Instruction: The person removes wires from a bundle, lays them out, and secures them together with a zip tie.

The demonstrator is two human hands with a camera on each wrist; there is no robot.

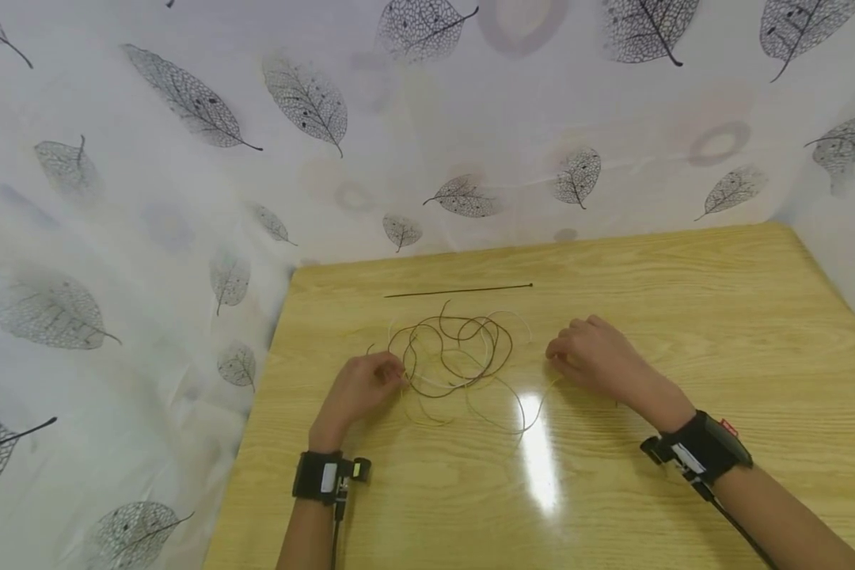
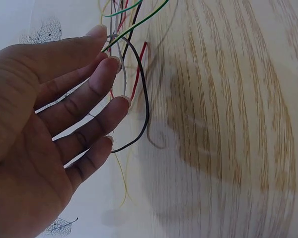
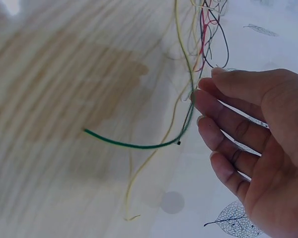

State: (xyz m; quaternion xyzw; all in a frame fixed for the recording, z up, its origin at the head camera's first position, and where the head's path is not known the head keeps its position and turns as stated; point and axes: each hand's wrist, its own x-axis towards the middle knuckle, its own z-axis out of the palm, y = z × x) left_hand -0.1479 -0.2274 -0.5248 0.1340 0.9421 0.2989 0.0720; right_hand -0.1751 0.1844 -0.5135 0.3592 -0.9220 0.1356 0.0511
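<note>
Loose thin wires (image 1: 511,346) lie in a loose tangle of loops on the wooden table. At the left of the tangle, my left hand (image 1: 359,384) pinches a green-and-yellow wire (image 2: 138,26) between thumb and index finger. A black wire (image 2: 147,99) loops past its other fingertips, beside a red wire (image 2: 137,74). On the right side, my right hand (image 1: 598,358) has its fingers loosely bent, palm toward the table. A green wire (image 3: 139,147) with a curved free end runs past its fingertips.
Behind the tangle lies a thin dark cable tie (image 1: 463,290) with a small head at its right end. A leaf-patterned white sheet (image 1: 370,111) hangs behind and left of the table (image 1: 684,293). Bright glare marks the tabletop near the front. Each wrist wears a strapped camera.
</note>
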